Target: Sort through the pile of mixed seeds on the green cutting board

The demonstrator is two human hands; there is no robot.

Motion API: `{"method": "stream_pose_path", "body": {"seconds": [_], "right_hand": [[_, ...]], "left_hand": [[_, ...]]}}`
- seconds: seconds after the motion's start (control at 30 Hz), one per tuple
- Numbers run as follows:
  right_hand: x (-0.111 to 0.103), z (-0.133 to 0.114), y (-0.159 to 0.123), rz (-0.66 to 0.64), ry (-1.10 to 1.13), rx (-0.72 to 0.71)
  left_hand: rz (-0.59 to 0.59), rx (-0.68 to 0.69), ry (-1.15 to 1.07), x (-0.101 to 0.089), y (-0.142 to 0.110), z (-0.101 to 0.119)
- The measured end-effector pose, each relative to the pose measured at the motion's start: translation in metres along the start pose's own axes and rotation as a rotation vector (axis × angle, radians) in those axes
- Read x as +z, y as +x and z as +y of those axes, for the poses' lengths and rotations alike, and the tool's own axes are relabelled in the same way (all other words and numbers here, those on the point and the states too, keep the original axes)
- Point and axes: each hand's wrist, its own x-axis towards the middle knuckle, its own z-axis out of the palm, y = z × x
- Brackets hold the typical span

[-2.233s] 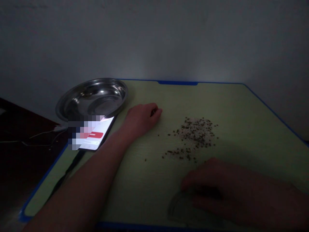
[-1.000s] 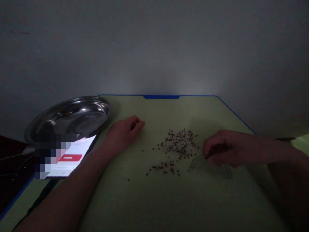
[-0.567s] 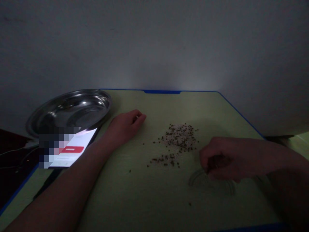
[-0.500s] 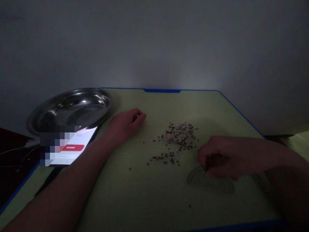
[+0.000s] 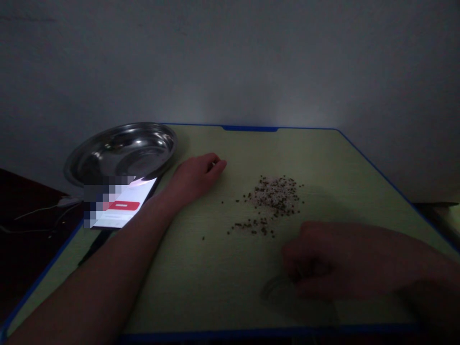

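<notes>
On the table, a loose heap of pale grains mixed with small dark beans [image 5: 275, 195] lies between my hands, with a few strays to its left. My left hand [image 5: 197, 175] rests beyond and left of the heap, its fingers curled in; I see nothing held in them. To the near right of the heap, my right hand [image 5: 312, 263] is closed, slightly blurred, its fingertips pointing down. Under it shows the faint curved edge of a clear, round-rimmed thing [image 5: 271, 288], which appears to be in its grip. The contact itself is hidden in shadow.
A wide steel basin [image 5: 124, 151] stands at the far left. A lit phone [image 5: 124, 203] leans by it, partly behind my left forearm. White cables [image 5: 46, 211] hang off the left side. The table [image 5: 215, 287] has a blue edge and meets a grey wall.
My right hand has come nearer to me and slightly left, and the clear curved edge has shifted with it. My left hand and the heap stay put; the view has shifted a little.
</notes>
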Motion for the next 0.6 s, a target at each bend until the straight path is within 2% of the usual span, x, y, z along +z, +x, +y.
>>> {"method": "stream_pose_path", "body": {"seconds": [0.2, 0.37, 0.5, 0.6], "right_hand": [[-0.01, 0.021, -0.003, 0.071, 0.084, 0.025], [-0.011, 0.029, 0.005, 0.266, 0.097, 0.001], [-0.015, 0.024, 0.017, 0.418, 0.137, -0.048], [-0.02, 0.008, 0.03, 0.45, 0.123, -0.102]], "left_hand": [[0.015, 0.002, -0.05, 0.003, -0.001, -0.004], [0.021, 0.004, -0.107, 0.005, -0.001, -0.009], [0.033, 0.049, -0.071, 0.006, 0.001, -0.011], [0.043, 0.064, -0.099, 0.005, 0.002, -0.01]]}}
